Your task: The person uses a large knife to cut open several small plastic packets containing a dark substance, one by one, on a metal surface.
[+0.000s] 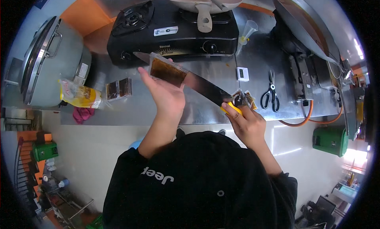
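Note:
On the upturned palm of my left hand (169, 93) lies a clear plastic packet (167, 71) filled with something dark brown. My right hand (248, 120) grips the yellow handle of a long knife (206, 88). The wide blade slants up to the left and passes at the packet; its pointed tip shows beyond the packet's left edge. Whether the blade touches the packet I cannot tell. Dark packets (118, 89) lie on the steel counter (142, 110) to the left, and more small packets (245, 99) lie just behind my right hand.
A black Rinnai gas stove (175, 36) bears a light pan (204, 16). Scissors (271, 93), a small white timer-like device (242, 74) and a clear plastic cup (250, 28) are at right, near a big wok (308, 27). A yellow pouch (81, 95), pink cloth (83, 114) and large pot (56, 62) are left.

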